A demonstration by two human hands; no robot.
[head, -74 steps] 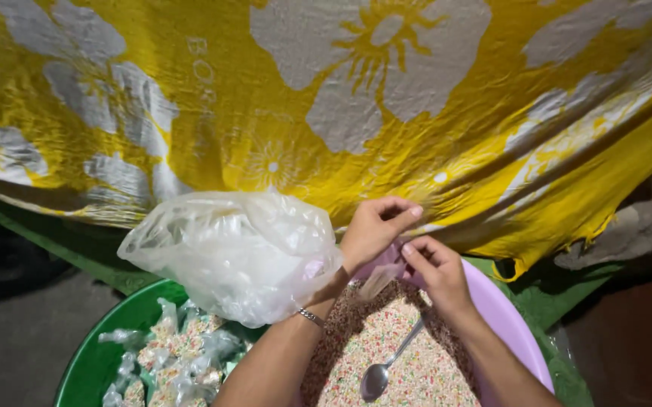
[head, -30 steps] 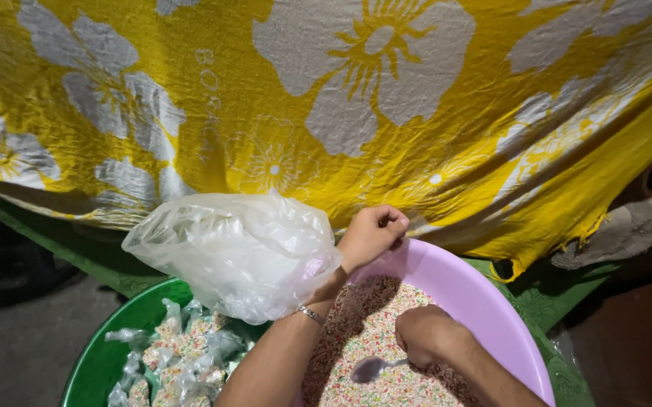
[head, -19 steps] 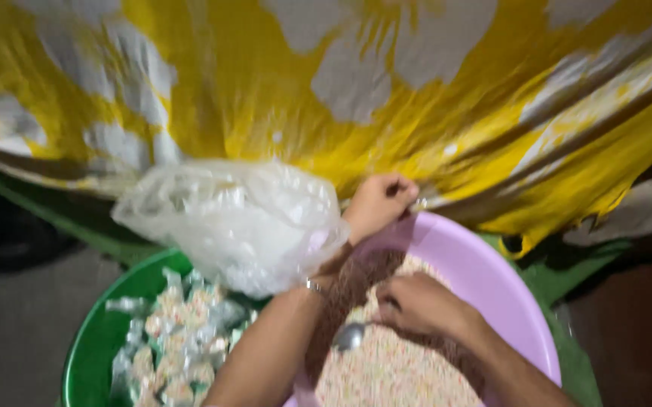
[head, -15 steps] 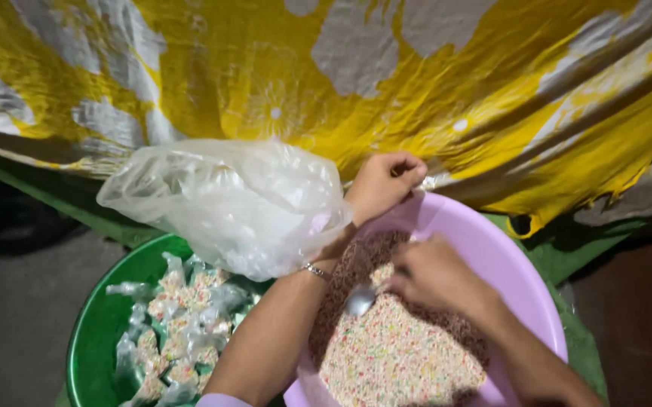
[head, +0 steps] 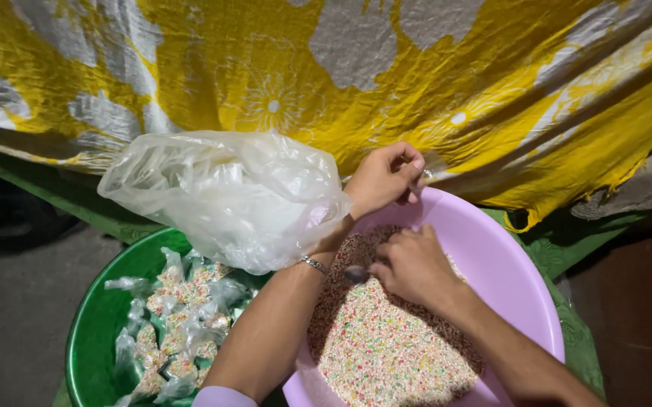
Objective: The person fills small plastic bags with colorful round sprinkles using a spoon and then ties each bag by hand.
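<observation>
Where the pink basin [head: 501, 265] holds multicoloured grains [head: 386, 347], right hand [head: 410, 264] fingers clamp a spoon [head: 356, 273] above them; left hand [head: 383, 179] fingers pinch together at the far rim, clear bag [head: 228, 196] alongside. Green basin [head: 96, 332]: filled packets [head: 171, 332]. Beyond: yellow floral cloth [head: 326, 68].

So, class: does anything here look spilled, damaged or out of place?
Nothing stands out. The coloured grains stay inside the pink basin, the small filled packets lie in the green basin, and no spill shows.
</observation>
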